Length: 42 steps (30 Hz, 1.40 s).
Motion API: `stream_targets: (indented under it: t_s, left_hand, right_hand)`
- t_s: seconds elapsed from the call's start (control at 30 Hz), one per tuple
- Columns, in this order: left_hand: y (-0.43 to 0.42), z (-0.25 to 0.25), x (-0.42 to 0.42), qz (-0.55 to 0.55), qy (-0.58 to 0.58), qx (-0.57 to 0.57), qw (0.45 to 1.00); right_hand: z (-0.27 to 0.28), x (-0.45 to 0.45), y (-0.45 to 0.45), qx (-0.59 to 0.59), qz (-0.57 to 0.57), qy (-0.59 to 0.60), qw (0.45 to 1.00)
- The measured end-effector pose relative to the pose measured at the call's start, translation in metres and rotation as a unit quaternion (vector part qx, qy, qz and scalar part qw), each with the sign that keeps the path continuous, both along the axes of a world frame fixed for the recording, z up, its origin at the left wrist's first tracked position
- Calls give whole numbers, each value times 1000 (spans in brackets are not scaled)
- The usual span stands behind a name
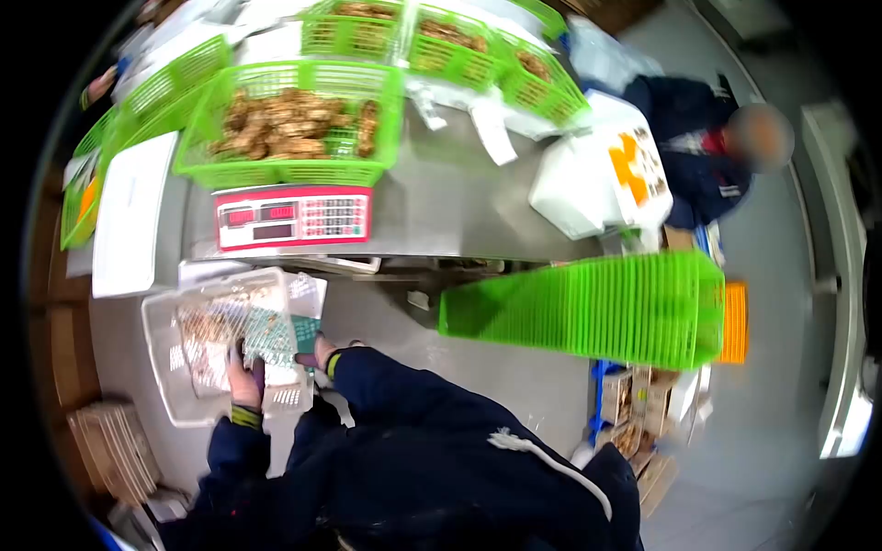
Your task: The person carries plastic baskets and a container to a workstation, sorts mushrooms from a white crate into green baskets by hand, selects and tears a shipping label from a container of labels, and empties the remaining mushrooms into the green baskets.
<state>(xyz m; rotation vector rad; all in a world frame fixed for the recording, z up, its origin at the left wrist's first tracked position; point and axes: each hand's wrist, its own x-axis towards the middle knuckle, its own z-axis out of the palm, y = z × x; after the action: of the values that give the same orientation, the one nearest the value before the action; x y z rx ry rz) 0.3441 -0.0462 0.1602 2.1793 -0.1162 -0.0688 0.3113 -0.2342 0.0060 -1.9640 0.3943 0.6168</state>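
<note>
A clear plastic bag with teal print (273, 338) lies across the white plastic crate (163, 375) on the floor below the table edge. My left hand (244, 378) reaches over the crate's near side, its fingers closed at the bag's near edge. At the crate's right rim, my right hand (322, 353) has its fingers closed on the bag's right side. Both hands look partly dark, as if gloved, and are slightly blurred. Brownish and whitish contents show inside the crate, too smeared to name.
On the steel table (441, 202) stand a red-and-white digital scale (294, 217) and green baskets (386, 170) of brown, knobbly pieces. A long stack of green baskets (588, 308) lies right of me. Another person (684, 147) is at the upper right. Wooden boxes (115, 450) sit lower left.
</note>
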Motion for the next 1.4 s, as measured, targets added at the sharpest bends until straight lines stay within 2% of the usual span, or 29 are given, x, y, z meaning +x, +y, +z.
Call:
stream_targets:
  t_s: [0.03, 0.1, 0.17, 0.2, 0.23, 0.27, 0.3, 0.37, 0.43, 0.5, 0.57, 0.6, 0.63, 0.7, 0.73, 0.77, 0.83, 0.87, 0.9, 0.97, 1.03, 1.07, 1.17, 1.2, 1.27, 1.3, 1.33, 1.37, 1.4]
  left_hand:
    - [12, -14, -21, 25, 101, 3, 995]
    - [45, -59, -60, -11, 94, 55, 994]
    - [56, -70, -75, 74, 233, 62, 968]
    - [69, -78, -78, 36, 142, 85, 986]
    - [85, -99, -65, 294, 326, -255, 861]
    - [100, -102, -63, 184, 231, -71, 953]
    - [112, -101, -61, 61, 120, 117, 984]
    - [144, -97, -45, 86, 135, 159, 974]
    - [163, -70, -28, 109, 97, 267, 953]
    - [183, -41, -12, 158, 52, 357, 919]
    - [187, 5, -3, 179, -18, 419, 890]
    - [201, 1, 4, 170, -75, 356, 916]
    - [188, 31, 9, 161, -42, 396, 903]
    - [189, 26, 25, 140, 2, 367, 920]
    - [170, 47, 27, 135, 20, 350, 927]
    - [174, 26, 33, 125, -25, 346, 930]
    - [138, 54, 34, 133, 98, 273, 948]
    - [162, -29, 47, 84, 101, -1, 991]
    - [143, -33, 45, 18, 188, -259, 947]
    - [116, -49, 35, -23, 302, -401, 864]
    - [83, -33, 23, -98, 299, -340, 886]
    - [76, -50, 17, -132, 281, -382, 870]
    - [43, -32, -8, -81, 245, -380, 888]
    - [36, -11, -9, -93, 262, -336, 900]
    - [31, -44, -10, -104, 265, -336, 898]
    - [19, 2, -11, -102, 326, -305, 889]
    - [26, -67, -9, -128, 220, -231, 939]
    - [19, -24, -14, -110, 309, -278, 903]
    - [3, 30, -11, -74, 362, -241, 897]
  right_hand:
    - [7, 12, 17, -48, 0, 88, 995]
    - [10, 10, 33, 35, -85, 78, 993]
    - [-17, 12, 56, 25, -106, 142, 984]
    - [-9, 8, 61, -11, -96, 88, 991]
    - [-1, 4, 62, -49, -83, 33, 995]
    - [13, 6, 64, -72, -86, 24, 993]
    - [24, 7, 67, -95, -90, 15, 991]
    - [45, 17, 66, -74, 15, 128, 989]
    - [10, 6, 78, -182, -51, -29, 982]
    - [82, -8, 34, -111, 36, 29, 993]
    - [105, -34, -7, 9, -45, 4, 999]
    - [128, -46, -25, -4, -24, -8, 1000]
    - [152, -58, -40, -16, -3, -18, 1000]
    - [169, -87, -74, 42, -99, 17, 994]
    - [208, -94, -86, 33, -130, 61, 989]
    - [245, -102, -93, 25, -162, 104, 981]
    - [211, -140, -125, 122, -277, 84, 949]
    - [233, -148, -135, 73, -261, 127, 954]
    - [264, -155, -141, 25, -243, 170, 955]
    - [306, -173, -148, -41, -245, 185, 951]
    - [322, -192, -161, -107, -253, 225, 935]
    - [281, -217, -177, -92, -349, 174, 916]
    - [279, -238, -187, -69, -439, -46, 895]
    - [319, -225, -178, -80, -454, 8, 887]
    - [269, -255, -215, -155, -442, -45, 882]
    - [310, -239, -198, -105, -446, -55, 887]
    - [265, -263, -234, -90, -409, -99, 903]
    - [295, -241, -217, -18, -482, -37, 875]
    - [296, -244, -228, 76, -457, -39, 885]
